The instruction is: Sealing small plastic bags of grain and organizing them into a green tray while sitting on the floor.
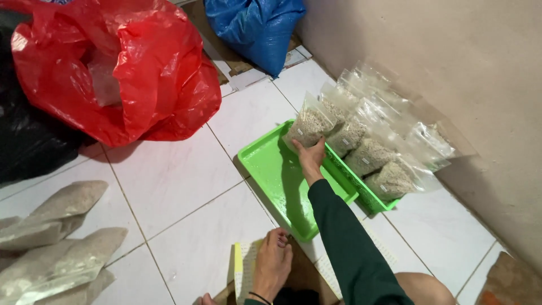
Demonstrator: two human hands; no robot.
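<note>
While the right hand (311, 160) reached forward, its fingers gripped the lower edge of a clear grain pouch (307, 125) standing at the left end of a row of pouches (372, 152) in a green basket (370, 197) against the wall (451, 51). A green tray (271, 169) lay on the floor beside the basket. The left hand (272, 264) rested, fingers curled, on a yellow-edged pad (244, 270) at the near floor edge

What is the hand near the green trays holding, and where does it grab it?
The right hand holds a clear packet of grain by its bottom edge, above the green tray. The left hand just rests on a yellow-edged thing, gripping nothing clearly.
</note>
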